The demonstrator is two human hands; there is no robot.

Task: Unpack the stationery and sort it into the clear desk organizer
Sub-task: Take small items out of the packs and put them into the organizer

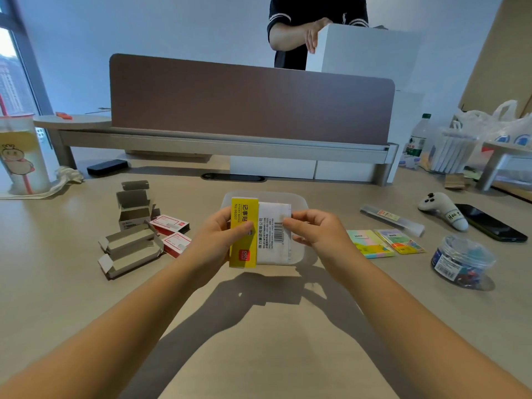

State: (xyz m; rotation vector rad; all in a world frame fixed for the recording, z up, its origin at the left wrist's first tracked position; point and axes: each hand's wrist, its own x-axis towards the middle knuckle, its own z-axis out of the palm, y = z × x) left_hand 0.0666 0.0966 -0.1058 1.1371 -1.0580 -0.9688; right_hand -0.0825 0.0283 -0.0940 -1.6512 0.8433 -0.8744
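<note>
Two grips work mid-frame: my left hand (223,236) clamps the yellow sticky-note pack (244,233), my right hand (313,230) pinches its white wrapper (273,234) above the clear plastic organizer (299,203). A hard tug could scatter notes across the counter (273,326).

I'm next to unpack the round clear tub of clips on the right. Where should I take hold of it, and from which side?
Grip the clear tub round its curved side wall, just under the lid, coming down from above with fingers spread across its width. It stands upright, short and wide, with open desk all round it, so nothing blocks a top approach. The phone lies behind, apart.
</note>
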